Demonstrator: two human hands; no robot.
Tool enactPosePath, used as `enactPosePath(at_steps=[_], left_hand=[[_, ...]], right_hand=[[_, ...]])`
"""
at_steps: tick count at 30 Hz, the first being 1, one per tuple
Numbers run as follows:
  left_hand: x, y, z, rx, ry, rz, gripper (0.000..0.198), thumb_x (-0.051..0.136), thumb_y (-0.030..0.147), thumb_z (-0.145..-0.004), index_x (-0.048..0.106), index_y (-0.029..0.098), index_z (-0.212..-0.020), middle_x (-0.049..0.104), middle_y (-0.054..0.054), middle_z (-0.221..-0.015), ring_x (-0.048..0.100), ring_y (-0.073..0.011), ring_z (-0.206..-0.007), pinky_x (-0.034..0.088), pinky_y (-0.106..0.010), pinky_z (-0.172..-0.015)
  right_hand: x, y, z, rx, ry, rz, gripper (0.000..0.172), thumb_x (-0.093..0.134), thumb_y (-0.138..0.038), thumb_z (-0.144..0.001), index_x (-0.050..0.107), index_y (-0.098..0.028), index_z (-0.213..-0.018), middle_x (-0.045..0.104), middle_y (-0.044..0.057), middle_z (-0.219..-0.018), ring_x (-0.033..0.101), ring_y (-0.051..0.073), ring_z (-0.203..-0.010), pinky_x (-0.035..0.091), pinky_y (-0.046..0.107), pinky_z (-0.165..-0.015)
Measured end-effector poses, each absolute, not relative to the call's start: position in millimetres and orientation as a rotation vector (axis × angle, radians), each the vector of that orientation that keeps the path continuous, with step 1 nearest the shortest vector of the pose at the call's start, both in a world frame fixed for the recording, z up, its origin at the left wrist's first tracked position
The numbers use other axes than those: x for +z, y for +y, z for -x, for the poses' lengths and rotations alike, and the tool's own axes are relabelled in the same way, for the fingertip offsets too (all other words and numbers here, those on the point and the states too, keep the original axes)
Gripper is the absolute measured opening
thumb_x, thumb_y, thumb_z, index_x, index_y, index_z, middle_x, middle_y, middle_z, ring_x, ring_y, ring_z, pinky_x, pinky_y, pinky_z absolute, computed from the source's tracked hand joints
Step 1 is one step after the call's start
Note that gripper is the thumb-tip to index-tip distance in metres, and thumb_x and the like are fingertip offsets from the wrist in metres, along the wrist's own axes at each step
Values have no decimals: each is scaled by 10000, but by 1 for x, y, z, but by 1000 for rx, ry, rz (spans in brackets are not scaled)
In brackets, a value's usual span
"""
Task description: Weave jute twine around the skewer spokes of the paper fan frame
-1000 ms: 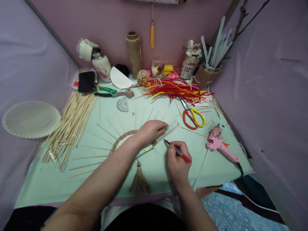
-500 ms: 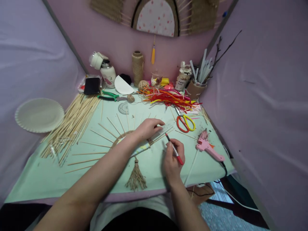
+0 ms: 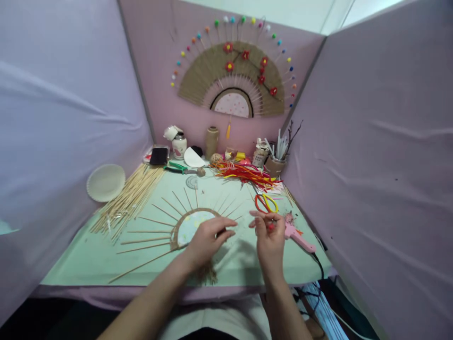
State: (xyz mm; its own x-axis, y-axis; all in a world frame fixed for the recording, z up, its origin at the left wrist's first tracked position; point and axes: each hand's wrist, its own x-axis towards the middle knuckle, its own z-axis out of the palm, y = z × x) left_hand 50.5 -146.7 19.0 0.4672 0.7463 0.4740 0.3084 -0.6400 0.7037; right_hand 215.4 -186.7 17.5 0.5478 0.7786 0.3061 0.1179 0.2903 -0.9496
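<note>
A half-round paper piece with a twine rim [image 3: 191,225] lies on the green mat [image 3: 88,257], with thin wooden skewers [image 3: 155,221] fanning out from it. My left hand [image 3: 207,238] rests at its right end, fingers stretched out and slightly apart. A twine tassel [image 3: 209,276] shows just below that hand. My right hand [image 3: 267,236] hovers to the right with fingers bent around a red pen [image 3: 271,227], of which only a small red part shows. A pale streak between the hands may be the clear ruler; I cannot be sure.
A pink glue gun [image 3: 300,240] and orange-yellow scissors [image 3: 265,203] lie right of my right hand. A skewer bundle [image 3: 130,198], paper plate [image 3: 105,182], green pliers [image 3: 177,167], coloured strips [image 3: 247,172] and twine spool [image 3: 211,141] sit behind. A finished fan [image 3: 233,80] hangs on the back wall.
The view has tilted up, so the wall fan now shows. My left hand came off the ruler toward me. My right hand lifted the pen away from the skewer.
</note>
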Motion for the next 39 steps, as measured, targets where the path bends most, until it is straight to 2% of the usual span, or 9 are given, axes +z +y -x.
enactPosePath(at_steps=[3, 8, 12, 15, 18, 23, 27, 35, 39], left_hand=[[-5, -166, -47, 1133, 913, -2124, 129, 634, 209, -884, 715, 194, -984, 764, -37, -939, 699, -156, -884, 539, -270, -818], [-25, -172, -47, 1271, 932, -2088, 191, 595, 237, -911, 679, 189, -1075, 744, -65, -1002, 686, -155, -856, 559, -290, -789], [-31, -172, -42, 1424, 975, -2095, 229, 574, 242, -918, 655, 192, -1126, 720, -95, -1091, 651, -206, -1049, 534, -379, -918], [-32, -174, -38, 1453, 982, -2103, 205, 531, 191, -928, 661, 195, -1087, 721, -82, -1051, 653, -199, -1026, 530, -386, -918], [-33, -175, -36, 1490, 937, -2124, 215, 505, 154, -927, 665, 198, -1063, 719, -76, -1028, 657, -192, -1006, 537, -370, -897], [-35, -176, -35, 1543, 892, -2139, 216, 497, 122, -914, 674, 190, -1019, 719, -71, -1001, 666, -185, -974, 548, -340, -869], [-35, -176, -35, 1533, 868, -2155, 212, 502, 115, -908, 673, 189, -1009, 718, -66, -987, 667, -179, -957, 554, -323, -856], [-33, -180, -35, 1524, 831, -2152, 228, 502, 110, -902, 673, 211, -1014, 724, -66, -961, 682, -183, -920, 569, -311, -816], [-33, -182, -35, 1512, 821, -2139, 240, 494, 93, -897, 664, 211, -1018, 723, -63, -954, 684, -175, -909, 570, -300, -816]], right_hand=[[23, -187, -229, 688, -986, 1283, 356, 722, -397, -764, 418, -243, -870, 678, -16, -710, 584, 145, -607, 468, 270, -602], [29, -188, -238, 649, -1027, 1322, 371, 758, -402, -720, 445, -236, -833, 673, -14, -699, 590, 143, -571, 466, 259, -547], [60, -181, -264, 202, -984, 1371, 370, 749, -432, -722, 459, -240, -846, 653, -21, -672, 630, 169, -574, 480, 275, -547], [91, -158, -299, -253, -955, 1439, 308, 702, -418, -762, 470, -236, -849, 649, -10, -663, 673, 194, -614, 489, 294, -595], [115, -118, -340, -466, -982, 1496, 221, 615, -375, -829, 462, -224, -885, 667, 14, -713, 701, 198, -675, 509, 313, -686], [140, -42, -388, -549, -1094, 1730, 137, 502, -301, -896, 480, -199, -984, 688, 65, -881, 696, 193, -832, 465, 271, -722], [148, -2, -395, -551, -1102, 1845, 138, 483, -285, -910, 520, -196, -1008, 694, 71, -916, 674, 205, -889, 421, 256, -729], [132, 45, -394, -502, -1104, 2070, 208, 470, -249, -909, 591, -175, -1061, 704, 97, -905, 627, 209, -790, 334, 255, -620], [124, 62, -398, -460, -1178, 2173, 260, 465, -179, -888, 623, -157, -1094, 712, 123, -920, 614, 213, -774, 323, 266, -617]])
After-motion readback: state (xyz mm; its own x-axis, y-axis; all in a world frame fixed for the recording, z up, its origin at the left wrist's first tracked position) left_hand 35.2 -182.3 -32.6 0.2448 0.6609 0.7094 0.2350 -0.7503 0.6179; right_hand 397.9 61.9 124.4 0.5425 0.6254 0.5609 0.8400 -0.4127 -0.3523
